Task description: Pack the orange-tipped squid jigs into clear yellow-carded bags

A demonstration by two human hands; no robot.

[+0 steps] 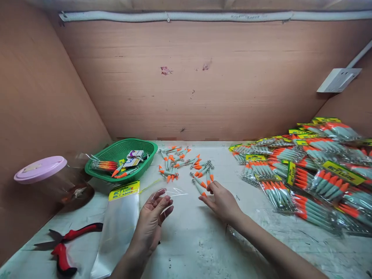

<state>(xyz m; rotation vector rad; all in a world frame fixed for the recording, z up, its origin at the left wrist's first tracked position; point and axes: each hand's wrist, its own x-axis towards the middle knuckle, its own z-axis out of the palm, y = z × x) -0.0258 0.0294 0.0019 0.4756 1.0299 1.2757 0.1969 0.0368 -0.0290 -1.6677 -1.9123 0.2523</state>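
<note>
My left hand [152, 217] holds a clear plastic bag [171, 193] by its open end, fingers curled round the film. My right hand [221, 201] reaches forward over the white worktop, its fingertips at the nearest of several loose orange-tipped fishing lures [200, 188]. More loose lures [177, 161] lie scattered farther back. A stack of empty clear bags with yellow header cards [123, 192] lies just left of my left hand.
A green basket [151, 149] with lures and small cards stands at the back left. A clear jar with a pink lid [40, 168] sits at far left. Red-handled pliers [62, 248] lie front left. Packed lure bags [305, 174] are piled on the right. Wooden walls enclose the bench.
</note>
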